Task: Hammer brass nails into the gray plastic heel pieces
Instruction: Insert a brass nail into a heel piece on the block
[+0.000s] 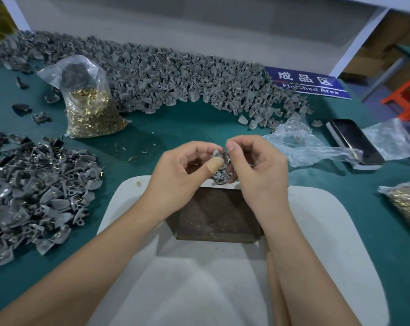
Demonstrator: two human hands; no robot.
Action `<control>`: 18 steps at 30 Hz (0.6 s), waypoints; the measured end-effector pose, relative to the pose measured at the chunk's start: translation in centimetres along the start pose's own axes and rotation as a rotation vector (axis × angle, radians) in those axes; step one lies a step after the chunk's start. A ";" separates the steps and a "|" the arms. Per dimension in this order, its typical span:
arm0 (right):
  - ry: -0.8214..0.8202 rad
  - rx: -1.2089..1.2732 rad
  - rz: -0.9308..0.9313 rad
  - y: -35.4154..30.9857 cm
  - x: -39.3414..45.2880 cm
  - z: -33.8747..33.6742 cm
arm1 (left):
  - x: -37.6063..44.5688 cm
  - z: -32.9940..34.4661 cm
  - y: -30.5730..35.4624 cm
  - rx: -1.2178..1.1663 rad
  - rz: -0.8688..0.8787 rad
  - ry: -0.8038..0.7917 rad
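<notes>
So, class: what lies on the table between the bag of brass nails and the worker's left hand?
In the head view, only green tabletop with a few curled gray shavings lies between the nail bag and the left hand.

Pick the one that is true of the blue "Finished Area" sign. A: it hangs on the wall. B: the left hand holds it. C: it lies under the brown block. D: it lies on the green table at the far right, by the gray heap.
D: the blue sign lies flat on the green table at the right end of the long heap of gray heel pieces, far from both hands.
</notes>
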State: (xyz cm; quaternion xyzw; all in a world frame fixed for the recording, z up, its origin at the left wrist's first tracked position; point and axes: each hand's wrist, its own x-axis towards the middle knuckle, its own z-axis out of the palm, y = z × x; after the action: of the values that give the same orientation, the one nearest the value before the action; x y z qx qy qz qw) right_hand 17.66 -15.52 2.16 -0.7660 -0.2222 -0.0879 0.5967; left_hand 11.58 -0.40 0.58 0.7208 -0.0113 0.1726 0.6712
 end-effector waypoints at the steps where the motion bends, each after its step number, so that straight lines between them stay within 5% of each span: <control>1: 0.006 0.018 0.002 -0.1 0.1 -0.2 | 0.1 -0.1 0.0 -0.028 -0.011 0.015; 9: -0.026 -0.012 -0.038 -0.6 -0.1 -0.5 | 0.2 -0.2 0.2 -0.148 -0.045 0.069; 18: -0.052 -0.043 -0.099 -0.6 -0.1 -0.5 | -0.1 -0.4 0.8 -0.011 0.018 0.108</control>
State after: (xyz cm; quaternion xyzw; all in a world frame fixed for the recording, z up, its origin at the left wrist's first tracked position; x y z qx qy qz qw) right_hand 17.40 -15.90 2.84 -0.7687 -0.2732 -0.1021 0.5692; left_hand 11.16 -0.14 1.30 0.7067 0.0176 0.2171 0.6731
